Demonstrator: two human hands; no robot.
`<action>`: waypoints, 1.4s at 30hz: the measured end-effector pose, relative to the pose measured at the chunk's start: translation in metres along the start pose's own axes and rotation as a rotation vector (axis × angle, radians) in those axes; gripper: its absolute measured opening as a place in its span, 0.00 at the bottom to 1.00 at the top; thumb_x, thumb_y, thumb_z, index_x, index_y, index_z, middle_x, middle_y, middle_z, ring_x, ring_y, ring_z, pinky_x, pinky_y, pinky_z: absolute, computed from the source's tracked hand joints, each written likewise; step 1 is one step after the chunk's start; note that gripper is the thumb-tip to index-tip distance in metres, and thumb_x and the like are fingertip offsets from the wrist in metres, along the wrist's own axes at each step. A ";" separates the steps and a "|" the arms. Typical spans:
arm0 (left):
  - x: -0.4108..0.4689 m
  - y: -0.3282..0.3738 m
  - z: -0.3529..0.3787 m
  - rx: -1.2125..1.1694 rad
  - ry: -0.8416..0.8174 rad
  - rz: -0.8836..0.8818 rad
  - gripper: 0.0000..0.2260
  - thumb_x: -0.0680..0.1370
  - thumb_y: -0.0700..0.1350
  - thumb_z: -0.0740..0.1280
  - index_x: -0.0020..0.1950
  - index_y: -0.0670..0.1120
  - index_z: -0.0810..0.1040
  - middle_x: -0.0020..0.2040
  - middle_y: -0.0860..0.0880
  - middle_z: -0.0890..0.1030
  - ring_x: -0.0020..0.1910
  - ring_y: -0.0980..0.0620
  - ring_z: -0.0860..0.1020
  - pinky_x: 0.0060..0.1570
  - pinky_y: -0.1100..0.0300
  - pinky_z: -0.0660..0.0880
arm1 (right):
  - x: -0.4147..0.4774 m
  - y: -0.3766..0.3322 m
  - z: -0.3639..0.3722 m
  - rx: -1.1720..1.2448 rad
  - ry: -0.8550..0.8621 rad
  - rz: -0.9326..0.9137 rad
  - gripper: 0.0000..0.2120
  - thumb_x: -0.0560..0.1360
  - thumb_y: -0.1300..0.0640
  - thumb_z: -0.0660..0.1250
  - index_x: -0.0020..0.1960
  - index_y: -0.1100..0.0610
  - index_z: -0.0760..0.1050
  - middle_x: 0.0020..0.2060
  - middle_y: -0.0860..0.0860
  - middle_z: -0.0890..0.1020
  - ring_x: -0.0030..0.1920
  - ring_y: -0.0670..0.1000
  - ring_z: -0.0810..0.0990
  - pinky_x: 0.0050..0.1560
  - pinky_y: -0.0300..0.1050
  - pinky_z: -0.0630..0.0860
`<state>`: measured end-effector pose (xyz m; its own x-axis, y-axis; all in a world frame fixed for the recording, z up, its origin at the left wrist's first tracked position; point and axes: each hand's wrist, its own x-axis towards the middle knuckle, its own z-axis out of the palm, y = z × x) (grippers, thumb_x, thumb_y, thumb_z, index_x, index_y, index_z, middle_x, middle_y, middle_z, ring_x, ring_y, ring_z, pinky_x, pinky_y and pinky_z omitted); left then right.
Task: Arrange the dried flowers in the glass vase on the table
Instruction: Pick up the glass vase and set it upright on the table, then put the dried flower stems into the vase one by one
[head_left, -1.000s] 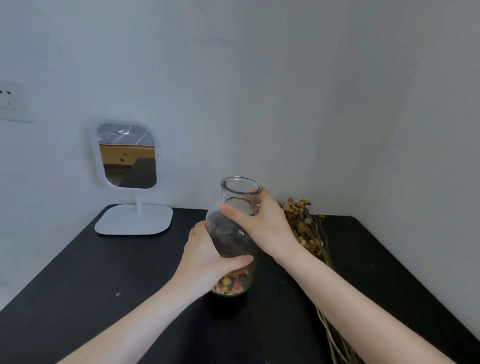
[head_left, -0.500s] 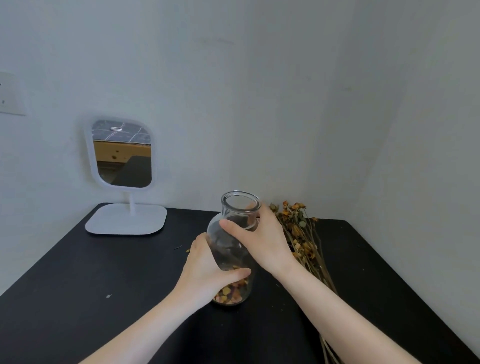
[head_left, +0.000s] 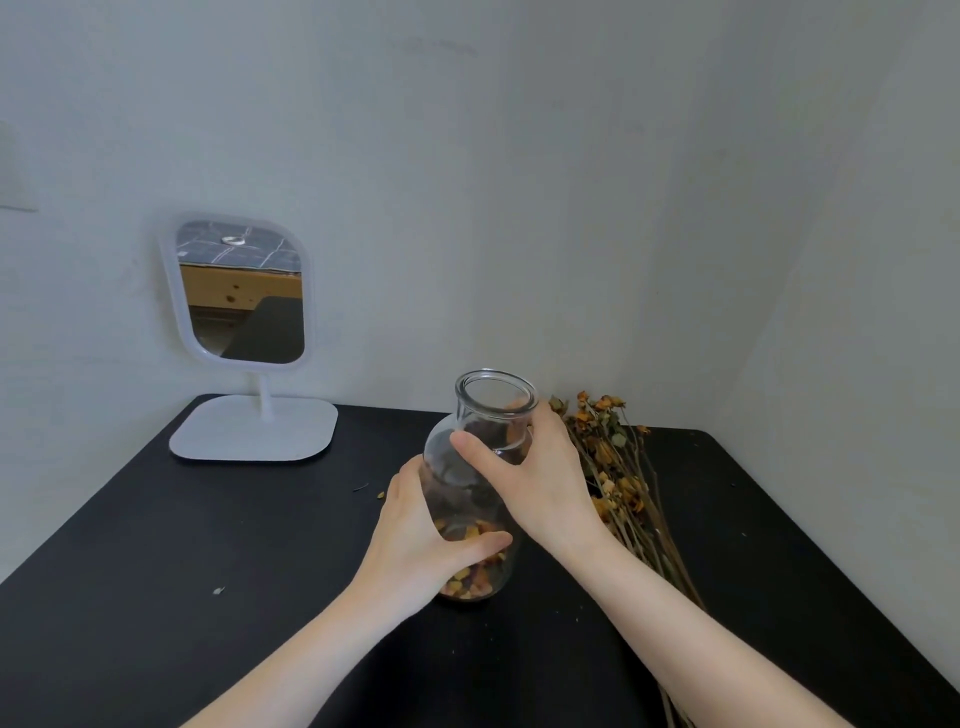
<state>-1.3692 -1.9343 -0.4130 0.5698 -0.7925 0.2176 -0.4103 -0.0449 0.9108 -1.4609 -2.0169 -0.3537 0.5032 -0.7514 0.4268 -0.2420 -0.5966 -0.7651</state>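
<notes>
A clear glass vase (head_left: 496, 395) stands upright on the black table (head_left: 156, 571), with orange and yellow dried petals at its bottom. My left hand (head_left: 421, 540) wraps the lower body of the vase from the left. My right hand (head_left: 535, 483) grips its neck and shoulder from the right. A bunch of dried flowers (head_left: 613, 467) lies flat on the table just right of the vase, orange heads toward the wall, stems running back under my right forearm.
A white-framed mirror (head_left: 244, 291) on a flat white base stands at the table's back left. White walls close the back and right side. A few crumbs and a small flake (head_left: 218, 590) dot the tabletop.
Both hands keep their hold on the vase. It has come down from slightly raised to the tabletop, and the view has shifted a little.
</notes>
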 end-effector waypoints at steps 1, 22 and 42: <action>-0.002 0.001 0.000 -0.021 0.003 -0.003 0.39 0.61 0.53 0.79 0.66 0.52 0.64 0.62 0.55 0.71 0.61 0.56 0.72 0.56 0.65 0.72 | 0.000 -0.001 0.000 0.004 0.003 0.005 0.26 0.67 0.44 0.72 0.60 0.53 0.71 0.55 0.48 0.76 0.55 0.45 0.74 0.48 0.29 0.67; -0.032 0.043 0.094 0.093 -0.233 0.139 0.05 0.77 0.47 0.64 0.42 0.51 0.77 0.35 0.55 0.76 0.32 0.61 0.71 0.34 0.69 0.68 | -0.027 0.098 -0.149 -0.216 -0.028 0.375 0.08 0.76 0.53 0.64 0.55 0.52 0.75 0.44 0.41 0.76 0.45 0.38 0.73 0.39 0.30 0.66; 0.017 0.044 0.159 0.372 -0.130 -0.264 0.11 0.71 0.54 0.70 0.34 0.48 0.76 0.34 0.53 0.77 0.35 0.53 0.76 0.37 0.60 0.71 | -0.028 0.134 -0.125 -0.538 -0.211 0.429 0.07 0.72 0.50 0.69 0.43 0.52 0.72 0.40 0.49 0.78 0.40 0.48 0.78 0.41 0.43 0.76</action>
<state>-1.4908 -2.0464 -0.4252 0.6047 -0.7933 -0.0714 -0.5045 -0.4508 0.7364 -1.6116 -2.1106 -0.4076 0.4083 -0.9128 -0.0022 -0.8024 -0.3578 -0.4777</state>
